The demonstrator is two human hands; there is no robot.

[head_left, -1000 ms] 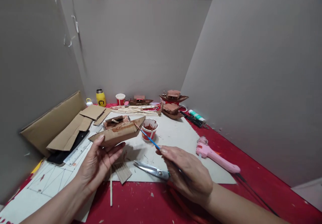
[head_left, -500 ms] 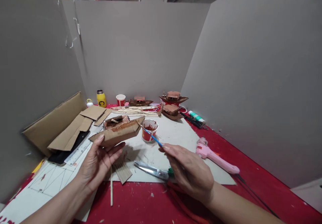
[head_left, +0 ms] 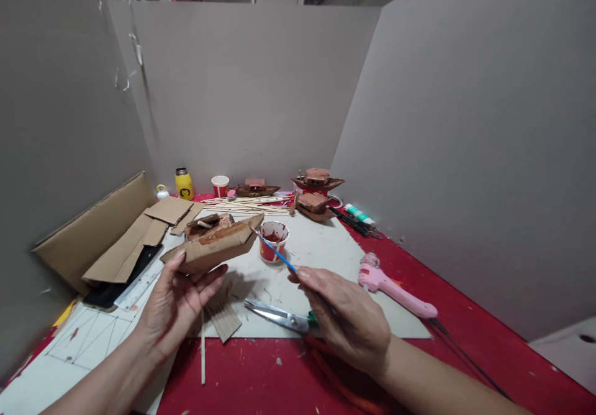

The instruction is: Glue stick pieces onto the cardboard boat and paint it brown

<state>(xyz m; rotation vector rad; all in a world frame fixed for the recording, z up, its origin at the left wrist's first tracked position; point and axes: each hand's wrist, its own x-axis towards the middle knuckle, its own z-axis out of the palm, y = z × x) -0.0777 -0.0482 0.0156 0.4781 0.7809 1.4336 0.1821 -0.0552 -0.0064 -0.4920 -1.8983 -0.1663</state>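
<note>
Over paper (head_left: 321,247), left hand (head_left: 179,303) loosely cradles boat (head_left: 218,253), right hand (head_left: 347,319) pinches brush (head_left: 280,256).

The cup (head_left: 270,252) stood on the sheet (head_left: 321,259), behind the scissors (head_left: 292,321) and to the right of the boat (head_left: 212,255) in the left hand (head_left: 179,306). The glue gun (head_left: 395,292) lay farther right, cardboard pieces (head_left: 123,247) to the left, and sticks (head_left: 246,204) behind the cup.

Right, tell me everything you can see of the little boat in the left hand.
The little boat looks like cardboard, long, narrow, pointed at its right end. Its near side is bare tan; reddish-brown shows inside. It tilts, right end higher, above the white sheet, gripped by the left hand. The tip of the blue brush is at that end, contact unclear. Whether the brown piece behind belongs to it is unclear.
</note>
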